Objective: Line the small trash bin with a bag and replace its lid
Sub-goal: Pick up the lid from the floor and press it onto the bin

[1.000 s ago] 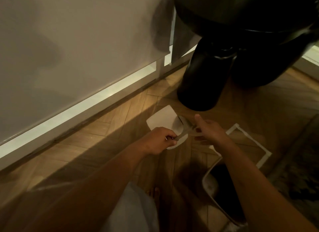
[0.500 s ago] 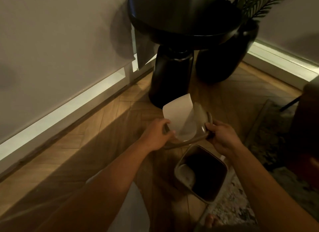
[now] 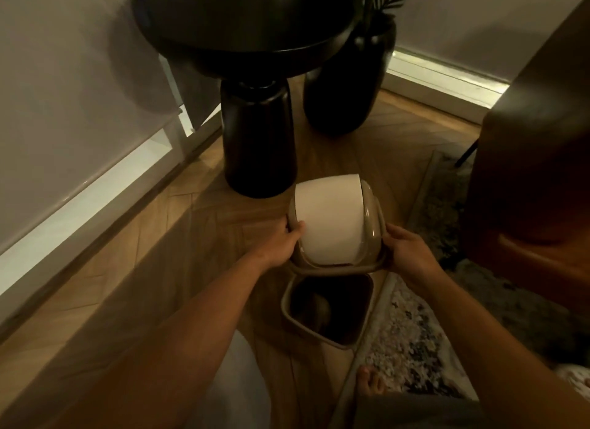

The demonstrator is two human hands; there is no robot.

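Observation:
The bin's lid, a beige frame with a white swing flap, hangs in the air between both hands. My left hand grips its left edge and my right hand grips its right edge. Just below and nearer to me stands the small beige trash bin on the wood floor, open at the top. Its inside is dark, and I cannot tell whether a bag lines it.
A black pedestal side table stands right behind the lid, with a dark plant pot beside it. A patterned rug borders the bin on the right. A brown chair rises at far right. My bare toes are near the bin.
Both hands lifted the lid off the floor and turned it flap side up. It now hangs above the bin's far edge. The view shifted right and up.

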